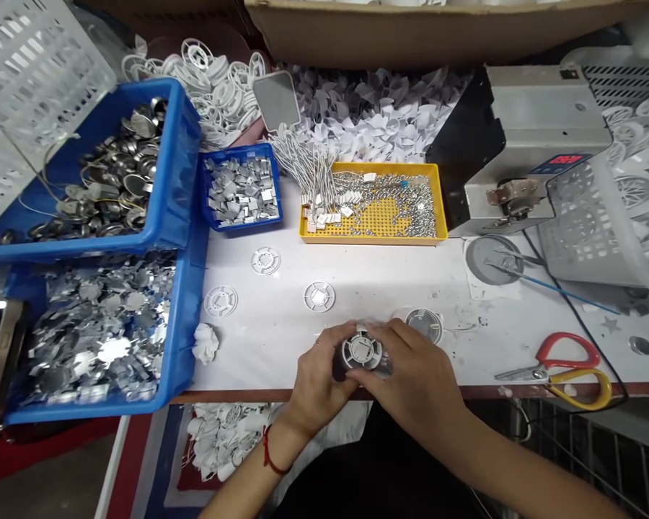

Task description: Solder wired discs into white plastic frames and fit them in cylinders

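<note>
Together, the left hand [316,378] and right hand [411,378] clasp a round white-and-metal disc [361,352] between their fingertips at the near table edge. Just beyond the right hand lies a grey disc [425,324]; further right, well apart, rest red-and-yellow scissors [565,369]. A white spoked ring [319,296] lies beyond the left hand.

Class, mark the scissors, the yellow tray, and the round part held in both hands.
scissors [542,373], head view, at the pivot.
yellow tray [368,238], head view, on its front rim.
round part [361,351], head view, on its white face.
</note>
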`<state>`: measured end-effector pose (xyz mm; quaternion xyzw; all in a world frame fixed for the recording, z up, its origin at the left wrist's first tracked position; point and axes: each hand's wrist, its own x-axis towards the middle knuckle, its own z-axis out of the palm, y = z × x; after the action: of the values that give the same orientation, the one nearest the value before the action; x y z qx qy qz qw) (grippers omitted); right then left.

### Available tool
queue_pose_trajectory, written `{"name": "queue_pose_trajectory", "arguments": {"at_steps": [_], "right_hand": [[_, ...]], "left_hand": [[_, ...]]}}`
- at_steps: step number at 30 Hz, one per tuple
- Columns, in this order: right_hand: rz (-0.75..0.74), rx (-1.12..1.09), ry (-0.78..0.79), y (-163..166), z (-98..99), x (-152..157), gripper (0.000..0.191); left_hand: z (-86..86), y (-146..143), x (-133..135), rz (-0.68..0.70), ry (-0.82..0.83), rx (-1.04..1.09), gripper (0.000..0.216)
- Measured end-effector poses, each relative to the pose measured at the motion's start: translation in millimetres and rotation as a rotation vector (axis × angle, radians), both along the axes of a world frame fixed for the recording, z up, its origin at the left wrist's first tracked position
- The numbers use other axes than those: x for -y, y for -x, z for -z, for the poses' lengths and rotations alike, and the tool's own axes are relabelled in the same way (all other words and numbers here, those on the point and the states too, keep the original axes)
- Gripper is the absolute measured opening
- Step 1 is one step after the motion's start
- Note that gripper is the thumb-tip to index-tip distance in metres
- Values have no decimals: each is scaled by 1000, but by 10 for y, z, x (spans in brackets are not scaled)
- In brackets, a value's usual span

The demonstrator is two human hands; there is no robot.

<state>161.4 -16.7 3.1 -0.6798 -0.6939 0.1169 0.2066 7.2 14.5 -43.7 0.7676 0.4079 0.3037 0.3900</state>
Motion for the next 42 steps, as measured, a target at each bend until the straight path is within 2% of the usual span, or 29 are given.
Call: {"name": "queue_pose_trajectory", "arguments": {"at_steps": [5, 8, 15, 21, 23, 25, 27, 28, 31, 33, 36, 38, 39, 40, 42], "right_hand": [[-81, 78, 46, -21, -49, -12, 39], [-104, 52, 35, -35, -46, -11, 43], [-75, 45, 49, -30, -59, -58, 37], [-190, 55, 143, -34, -129, -191, 26], [-199, 46, 184, -47, -137, -211, 28], [-185, 31, 191, -64, -137, -212, 35], [-170, 34, 163, -70, -130, -206, 42], [-170, 45, 147, -59, -124, -205, 43], [-193, 83, 110, 54, -96, -216, 39], [-209, 90, 94, 176, -77, -257, 41], [-256, 4, 97, 265, -79, -475, 46], [-245, -164, 101, 169, -107, -792, 38], [-193, -269, 97, 75, -123, -999, 31], [-64, -361, 71, -36, -135, -1227, 23], [165, -391, 45, -247, -131, -1685, 16]], "left_hand": [[13, -1, 7, -5, -10, 28, 48], [26, 4, 10, -5, 5, 39, 47], [32, 11, 9, -27, -65, 39, 46], [64, -44, 45, -73, -35, 18, 40], [3, 4, 5, -59, -9, 31, 40], [-113, 114, -98, 42, 52, 11, 44], [-234, 248, -259, 142, 124, -77, 47], [-275, 302, -352, 135, 134, -147, 47], [-265, 346, -627, -133, 13, -390, 49], [-182, 292, -769, -232, -79, -496, 50], [-81, 249, -877, -264, -117, -471, 38], [-65, 300, -882, -281, -89, -394, 31], [-67, 342, -872, -277, -56, -355, 28], [-72, 387, -855, -267, -14, -318, 23], [-84, 458, -816, -269, 78, -242, 17]]}}
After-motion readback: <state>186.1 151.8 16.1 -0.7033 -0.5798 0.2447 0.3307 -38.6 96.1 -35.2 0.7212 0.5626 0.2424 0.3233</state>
